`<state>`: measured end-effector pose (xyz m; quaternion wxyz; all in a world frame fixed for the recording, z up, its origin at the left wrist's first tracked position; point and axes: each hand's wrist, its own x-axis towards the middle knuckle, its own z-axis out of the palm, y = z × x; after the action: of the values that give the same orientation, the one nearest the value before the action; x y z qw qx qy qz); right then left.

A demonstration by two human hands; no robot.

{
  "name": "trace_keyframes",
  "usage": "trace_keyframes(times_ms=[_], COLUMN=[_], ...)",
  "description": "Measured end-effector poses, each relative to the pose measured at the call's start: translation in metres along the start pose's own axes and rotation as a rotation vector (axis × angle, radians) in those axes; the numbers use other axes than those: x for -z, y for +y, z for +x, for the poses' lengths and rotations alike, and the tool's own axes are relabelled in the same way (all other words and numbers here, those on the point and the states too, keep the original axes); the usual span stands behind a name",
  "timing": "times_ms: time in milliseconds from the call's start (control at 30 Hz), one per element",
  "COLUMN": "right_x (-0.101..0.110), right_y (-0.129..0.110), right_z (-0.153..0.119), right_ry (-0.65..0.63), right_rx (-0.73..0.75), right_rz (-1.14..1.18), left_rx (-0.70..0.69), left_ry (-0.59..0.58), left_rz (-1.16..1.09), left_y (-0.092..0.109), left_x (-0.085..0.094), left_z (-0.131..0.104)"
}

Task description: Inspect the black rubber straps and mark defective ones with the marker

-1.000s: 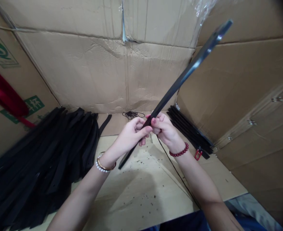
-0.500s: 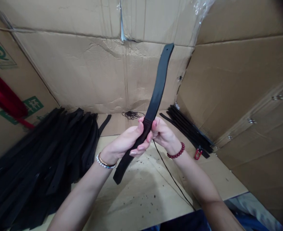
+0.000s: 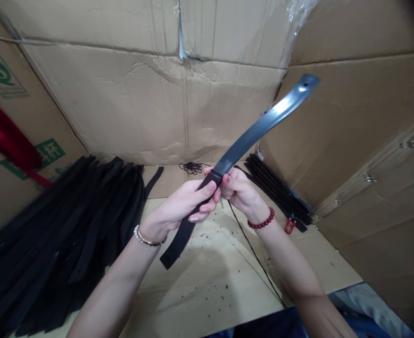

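Observation:
A long, curved black strap (image 3: 259, 131) with a hole in its upper end slants across the middle of the view. My left hand (image 3: 192, 199) is closed round its lower half, thumb on top and fingers beneath. Dark cord is wound in a few turns across the strap near my left thumb. My right hand (image 3: 240, 188) is closed at the strap's edge beside these turns, fingers pinched. From under it a thin black cord (image 3: 251, 249) runs down towards my lap. The fingertips of my right hand are partly hidden behind the strap.
A large heap of black straps (image 3: 69, 234) lies on the left of the table (image 3: 199, 305). More dark strips (image 3: 277, 188) are stacked at the right, with a small red tool (image 3: 290, 226) beside them. A tangle of cord (image 3: 192, 167) lies by the cardboard wall (image 3: 132, 103).
The strap's upper end has swung right and slightly down, and its face now catches the light. Both hands remain closed at the wound part, my right hand shifted slightly right.

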<state>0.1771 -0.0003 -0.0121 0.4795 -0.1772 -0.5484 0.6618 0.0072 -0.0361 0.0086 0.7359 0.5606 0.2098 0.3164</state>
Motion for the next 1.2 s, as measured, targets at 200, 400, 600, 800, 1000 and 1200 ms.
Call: trace_keyframes(times_ms=[200, 400, 600, 800, 1000, 1200], right_x=[-0.002, -0.009, -0.006, -0.001, -0.002, 0.0], right_y=[-0.003, -0.009, -0.001, 0.003, -0.001, -0.006], right_z=[0.0, 0.001, 0.0, 0.002, 0.006, 0.002], right_ry=[0.051, 0.23, 0.032, -0.029, 0.145, 0.051], right_rx=[0.021, 0.079, 0.016, -0.032, 0.033, 0.036], right_rz=[-0.029, -0.05, 0.051, 0.048, -0.044, 0.013], left_rx=[-0.082, -0.243, -0.034, 0.011, -0.201, -0.12], left_ry=[0.151, 0.426, 0.016, -0.066, 0.47, 0.205], left_rz=[0.207, 0.574, 0.045, -0.002, 0.526, 0.08], left_y=[-0.004, -0.008, -0.004, -0.007, -0.01, -0.005], left_x=[0.005, -0.005, 0.001, 0.002, -0.007, -0.005], left_z=[0.005, 0.008, 0.0, 0.004, 0.01, 0.006])
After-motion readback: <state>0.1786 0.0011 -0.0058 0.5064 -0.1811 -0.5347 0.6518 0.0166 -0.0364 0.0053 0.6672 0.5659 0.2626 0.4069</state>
